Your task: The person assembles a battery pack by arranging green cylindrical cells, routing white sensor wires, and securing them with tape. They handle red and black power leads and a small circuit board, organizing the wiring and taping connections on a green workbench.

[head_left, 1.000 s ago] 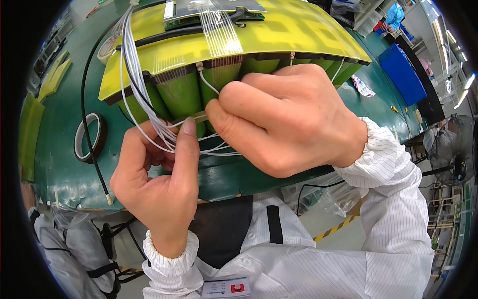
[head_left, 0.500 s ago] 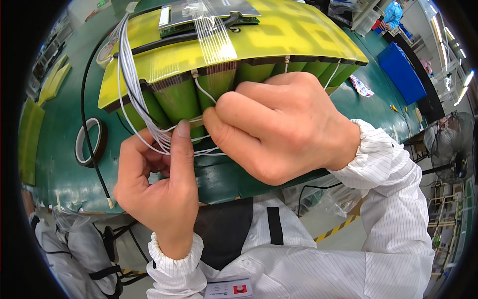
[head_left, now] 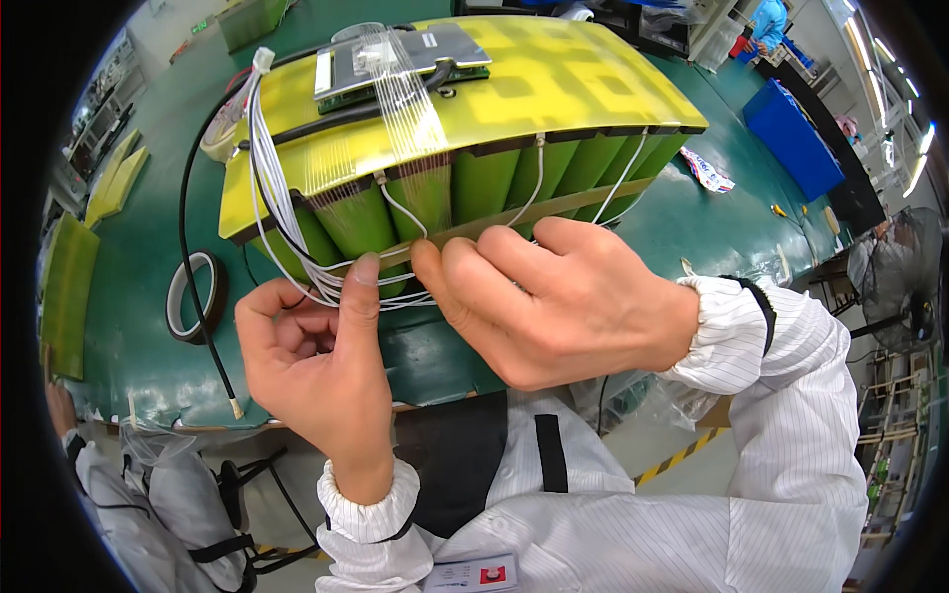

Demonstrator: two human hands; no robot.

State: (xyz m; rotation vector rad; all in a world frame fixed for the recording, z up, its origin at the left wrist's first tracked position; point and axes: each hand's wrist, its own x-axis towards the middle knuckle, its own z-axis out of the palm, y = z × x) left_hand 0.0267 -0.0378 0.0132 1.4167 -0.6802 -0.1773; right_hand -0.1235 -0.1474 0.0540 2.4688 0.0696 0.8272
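A battery pack (head_left: 481, 193) of green cylindrical cells stands on the bench, with a yellow insulating board (head_left: 563, 79) on top. Against its near side, my left hand (head_left: 331, 366) pinches a bundle of thin white wires (head_left: 275, 203) between thumb and fingers. Just right of it, my right hand (head_left: 573, 306) is closed, its thumb and forefinger pinching a white wire of the same run. A brownish-yellow strip (head_left: 568, 204) runs along the cells behind my knuckles. Several white leads drop from the board's edge; my right hand hides part of their run.
A circuit board (head_left: 395, 64) with a black cable lies taped on the pack. On the green bench (head_left: 129, 296) are a tape roll (head_left: 196, 296), yellow boards (head_left: 67, 296) and a blue bin (head_left: 794, 138). A co-worker's hand (head_left: 61, 405) shows at far left; a fan (head_left: 895, 282) stands right.
My right hand has moved slightly down, uncovering more cells, leads and the brownish-yellow strip. The pack appears a little lower in view. My left hand keeps its pinch on the wires.
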